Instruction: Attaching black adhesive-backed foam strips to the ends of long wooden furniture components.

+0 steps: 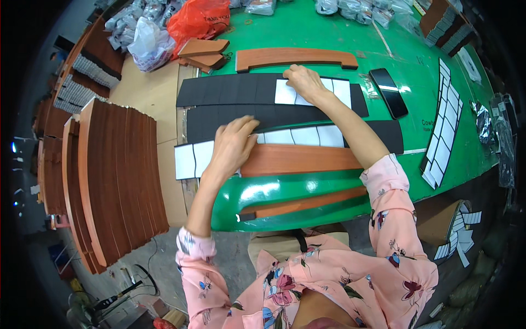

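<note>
Your left hand (233,143) presses flat, fingers spread, on the curved brown wooden strip (298,159) (glossy), while your right hand (304,82) fingertips touch the white-backed black foam sheet (263,90).

Left hand (233,143) flat, palm down; right hand (304,82) stretched farther forward, fingers curled.

The left hand (233,145) hides the wooden strip's (301,159) left end.

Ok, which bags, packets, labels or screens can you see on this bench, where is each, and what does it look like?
Orange plastic bag: far left of the green table, crumpled, dark print.
White plastic bag: left of it, bulging.
Clear packets: far edge, small, shiny.
Phone: right of the right hand, black, screen dark.
</note>
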Motion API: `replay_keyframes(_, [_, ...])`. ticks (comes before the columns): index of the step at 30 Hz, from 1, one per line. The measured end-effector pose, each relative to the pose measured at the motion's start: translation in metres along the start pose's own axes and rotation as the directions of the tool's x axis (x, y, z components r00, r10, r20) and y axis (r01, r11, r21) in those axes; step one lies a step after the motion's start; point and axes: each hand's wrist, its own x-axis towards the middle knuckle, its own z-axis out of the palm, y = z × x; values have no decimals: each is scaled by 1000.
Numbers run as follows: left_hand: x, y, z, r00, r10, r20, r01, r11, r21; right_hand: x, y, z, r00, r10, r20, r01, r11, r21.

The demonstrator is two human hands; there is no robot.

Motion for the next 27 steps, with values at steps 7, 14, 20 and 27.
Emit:
replay_keyframes(7, [70, -35, 54, 993, 115, 23, -117, 989, 94, 14, 13, 22, 998, -64, -19, 58, 973, -222])
replay_keyframes(14, [67, -39, 64, 989, 127, -78, -121, 989, 84, 23, 24, 21, 993, -102, -59, 82, 960, -268])
replay_keyframes(20, [63, -39, 65, 987, 140, -82, -132, 986, 101, 9, 41, -3, 907, 414, -84, -374, 880, 292])
replay_keyframes(27, [62, -26, 60, 996, 84, 9, -84, 967, 239, -15, 40, -27, 953, 272, -134, -244, 950, 195])
